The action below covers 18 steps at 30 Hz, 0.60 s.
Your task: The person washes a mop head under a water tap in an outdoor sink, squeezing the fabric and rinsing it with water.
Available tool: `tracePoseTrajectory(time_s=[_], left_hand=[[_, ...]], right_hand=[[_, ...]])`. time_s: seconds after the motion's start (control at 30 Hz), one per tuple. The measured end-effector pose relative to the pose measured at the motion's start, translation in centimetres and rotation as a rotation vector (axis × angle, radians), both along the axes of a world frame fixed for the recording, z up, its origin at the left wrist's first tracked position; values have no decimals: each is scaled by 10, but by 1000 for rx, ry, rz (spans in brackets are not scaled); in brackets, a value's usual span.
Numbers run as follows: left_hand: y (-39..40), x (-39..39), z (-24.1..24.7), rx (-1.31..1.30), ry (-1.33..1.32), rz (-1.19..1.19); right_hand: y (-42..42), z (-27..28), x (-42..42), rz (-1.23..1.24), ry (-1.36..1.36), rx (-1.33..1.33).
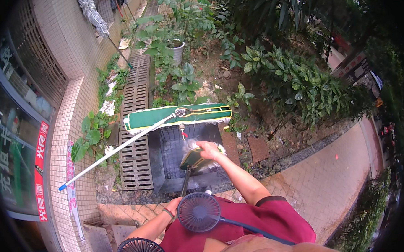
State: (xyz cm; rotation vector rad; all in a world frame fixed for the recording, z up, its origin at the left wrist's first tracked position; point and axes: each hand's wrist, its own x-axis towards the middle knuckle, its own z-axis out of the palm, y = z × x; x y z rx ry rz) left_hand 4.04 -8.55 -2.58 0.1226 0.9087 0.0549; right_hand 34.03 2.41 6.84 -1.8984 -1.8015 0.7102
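My left hand grips the dark handle of a flat dust mop near my body, partly hidden by a neck fan. My right hand holds the edge of that mop's head, with green backing and a pale fringe, tilted over a tiled basin. A tap with a red part points down into the basin, just beyond my right hand. Across the basin's far rim lies a second, longer dust mop. Its white pole slants toward the wall at the left.
A slotted drain cover runs along the basin's left side. A tiled wall and glass window stand farther left. A string mop leans there. Plants and a white pot lie ahead; a paved path curves right. Neck fans hang below my view.
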Motion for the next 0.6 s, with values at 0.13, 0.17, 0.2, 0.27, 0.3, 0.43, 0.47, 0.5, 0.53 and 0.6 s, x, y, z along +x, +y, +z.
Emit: tracePoseTrajectory(time_s=[0.13,0.17,0.2,0.27,0.3,0.43,0.47,0.5,0.53,0.6], left_hand=[[5,-11,-47,-69,-140,185],[12,-9,-52,-67,-129,160],[19,-12,-53,-67,-110,149],[38,-35,-85,-130,-378,113],[43,-9,-38,-111,-241,151],[68,20,56,-73,116,248],[73,25,58,-45,135,189],[80,30,61,-14,154,132],[85,35,58,-22,162,116],[92,36,42,-77,178,114]], right_hand=[[13,2,-29,151,-45,59],[13,-2,-32,187,-60,73],[16,15,-45,247,-99,44],[24,23,-63,287,-90,162],[22,19,-53,258,-116,158],[40,-5,-66,449,-244,249],[38,-15,-69,438,-249,237],[37,-26,-73,428,-253,228],[34,-26,-77,385,-269,163],[38,-28,-82,392,-242,196]])
